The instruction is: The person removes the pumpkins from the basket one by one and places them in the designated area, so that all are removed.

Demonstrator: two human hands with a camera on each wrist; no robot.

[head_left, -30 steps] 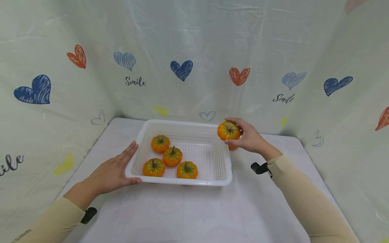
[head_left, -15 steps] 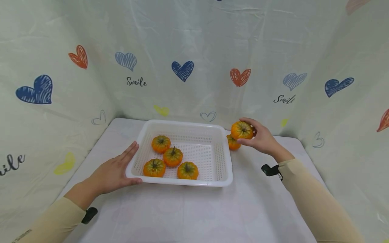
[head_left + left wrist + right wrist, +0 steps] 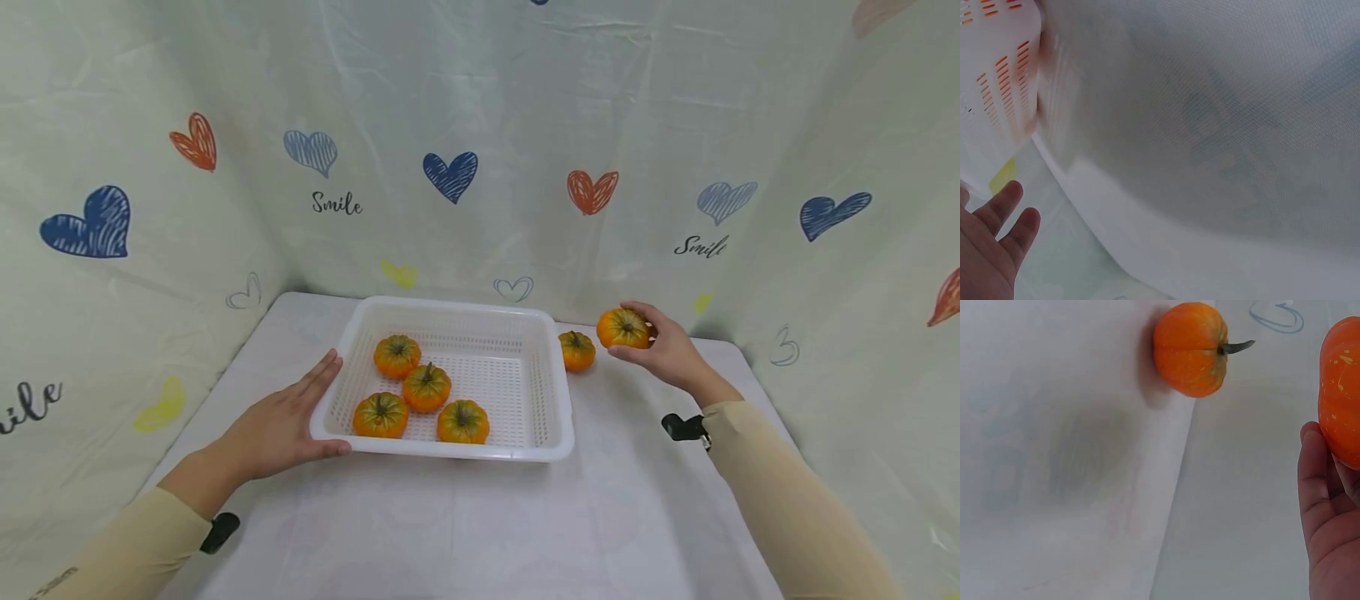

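My right hand [image 3: 663, 348] holds a small orange pumpkin [image 3: 623, 328] between thumb and fingers, raised above the table to the right of the basket. In the right wrist view this pumpkin [image 3: 1342, 394] is cut off by the right edge. Another pumpkin [image 3: 577, 352] with a dark stem rests on the table, just outside the basket's right wall. My left hand [image 3: 277, 425] lies with straight fingers along the left side of the white plastic basket [image 3: 450, 448], thumb by its front corner. Inside, toward the left and front, sit several pumpkins [image 3: 426, 387].
A white cloth covers the table [image 3: 450, 533]. Behind it and at both sides hangs a pale curtain [image 3: 510, 100] printed with hearts and words. In the left wrist view the slotted basket wall [image 3: 1000, 81] shows orange through its holes.
My right hand has carried its pumpkin from over the basket's back right corner to the right, uncovering the pumpkin on the table. The left hand and basket have stayed put.
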